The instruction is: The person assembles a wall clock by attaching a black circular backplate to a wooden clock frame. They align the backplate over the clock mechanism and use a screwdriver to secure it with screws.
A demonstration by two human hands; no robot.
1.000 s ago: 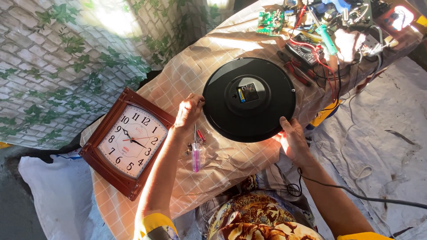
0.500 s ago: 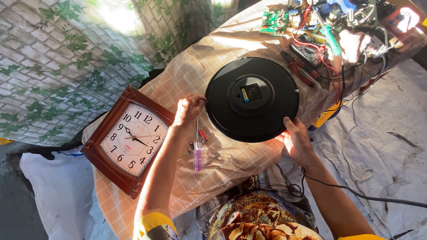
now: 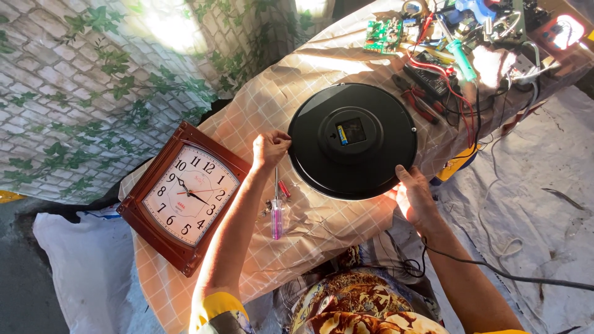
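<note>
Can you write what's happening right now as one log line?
left hand: on round black clock left rim | right hand: gripping its lower right rim | clock: face-down | screwdriver: lying on table

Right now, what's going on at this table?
A person holds a round black clock face down on a checked cloth, the left hand at its left edge and the right hand at its lower right rim. The battery compartment faces up. A square wooden wall clock lies to the left, a small screwdriver between them, and tools and wires at the far end.
</note>
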